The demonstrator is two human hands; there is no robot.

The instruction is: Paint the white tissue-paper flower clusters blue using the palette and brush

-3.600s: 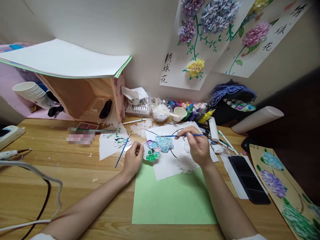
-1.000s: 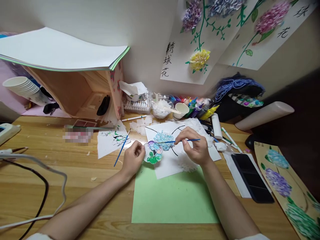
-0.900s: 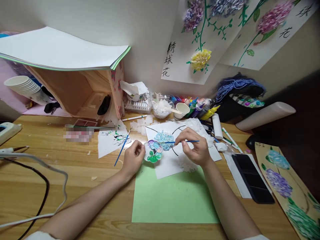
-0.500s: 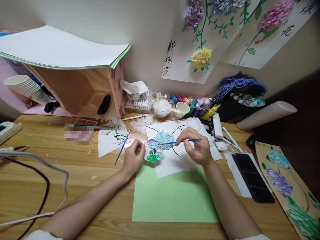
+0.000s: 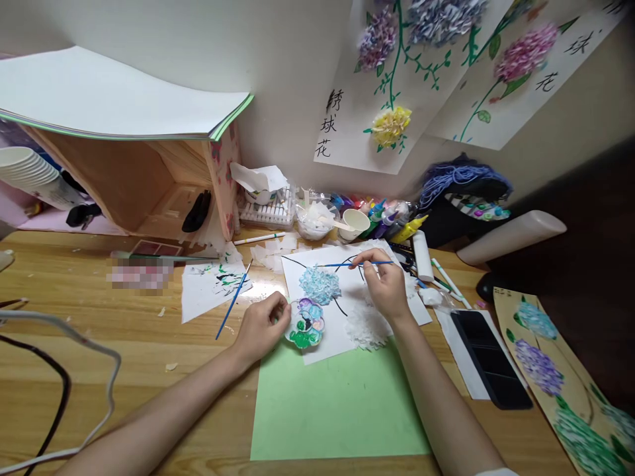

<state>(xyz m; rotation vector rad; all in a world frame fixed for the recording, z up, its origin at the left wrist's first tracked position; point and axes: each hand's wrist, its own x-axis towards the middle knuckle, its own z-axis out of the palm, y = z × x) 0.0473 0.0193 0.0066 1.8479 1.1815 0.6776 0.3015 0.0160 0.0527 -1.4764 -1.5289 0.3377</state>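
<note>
My left hand point(image 5: 265, 324) pinches the left edge of a small flower-shaped paint palette point(image 5: 306, 324) with green, purple, blue and pink paint in its wells. My right hand point(image 5: 381, 281) grips a thin blue paintbrush point(image 5: 342, 265), held nearly level with its tip pointing left. The brush tip is over the upper part of a raised light-blue flower point(image 5: 320, 284); whether it touches, I cannot tell. The flower is on a white sheet of paper point(image 5: 317, 347) with black stem lines. A raised white flower point(image 5: 368, 327) sits below my right hand. Beneath the sheet lies green paper point(image 5: 337, 410).
A second blue brush point(image 5: 233, 301) lies on a paint-smeared paper point(image 5: 198, 291) at left. Behind are a bowl of white scraps point(image 5: 316, 221), a paper cup point(image 5: 354, 225) and paint bottles point(image 5: 384, 221). A black phone-like slab point(image 5: 491, 360) and painted board point(image 5: 540, 370) lie right; cables point(image 5: 112, 370) left.
The brush has lifted from the palette up to the light-blue flower's upper part. My left hand still holds the palette, now slightly lower, off the flower. The camera view has shifted a little.
</note>
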